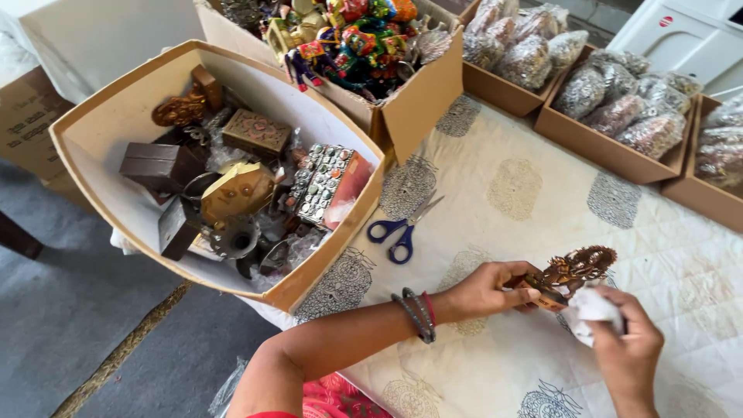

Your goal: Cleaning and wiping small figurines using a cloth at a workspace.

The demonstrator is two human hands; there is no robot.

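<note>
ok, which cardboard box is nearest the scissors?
The big open box of dark wooden and metal trinkets; its corner nearly reaches the blue-handled scissors. The others sit further back.

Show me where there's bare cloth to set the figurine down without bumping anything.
The printed cloth lies bare between the scissors and the trays of wrapped bundles, above the figurine that the left hand holds; the right hand presses a white cloth to it. More bare cloth lies below the left forearm. The open carton is crowded.

Surface: table under a cream printed cloth (534, 201)
Left edge: open cardboard box of trinkets (101, 131)
Beside it: blue-handled scissors (401, 229)
Far edge: cardboard trays of bagged items (619, 151)
</note>
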